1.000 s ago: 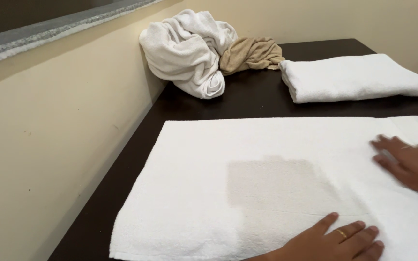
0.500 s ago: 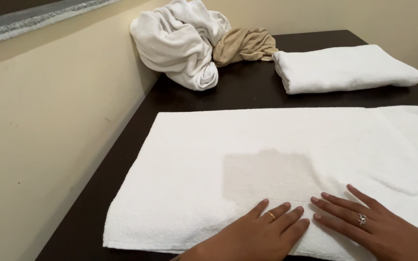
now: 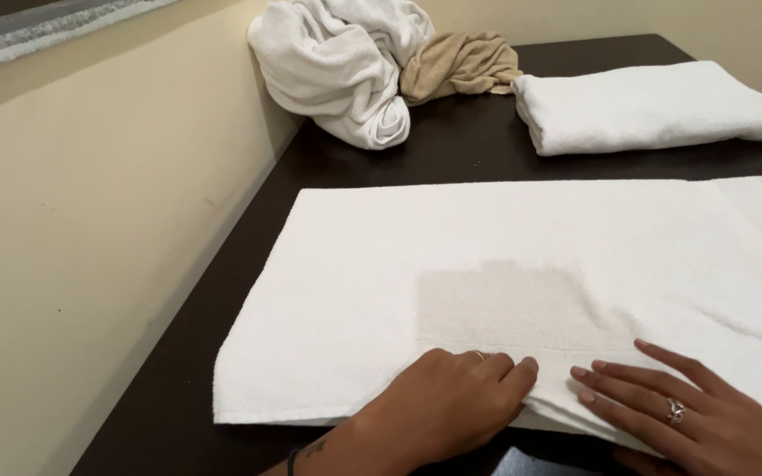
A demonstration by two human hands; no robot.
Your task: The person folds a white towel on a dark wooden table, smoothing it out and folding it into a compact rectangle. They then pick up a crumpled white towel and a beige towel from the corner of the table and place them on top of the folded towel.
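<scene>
**viewer_42:** what's on your feed right now?

**me:** Big white towel spread flat on the dark bench, taking up most of the near half. It's got a greyish rectangular patch around the middle, can't tell if that's damp or just a blur. Both hands are at the near edge of it. From where I'm watching, the left hand has its fingers curled over, pinching up a fold of the towel's near edge, so it's holding towel. There's a ring on it and a dark band at the wrist. The right hand is just beside it, flat with fingers stretched out and slightly spread, pressing down on the same edge, not gripping anything. Ring on that one too.

**viewer_42:** anything else on there?

**me:** Yeah, at the far side, well apart from the hands. A neatly folded white towel sits far right. Left of that is a crumpled beige cloth, and touching it a big bundle of rumpled white towels shoved against the cream wall in the far left corner.
</scene>
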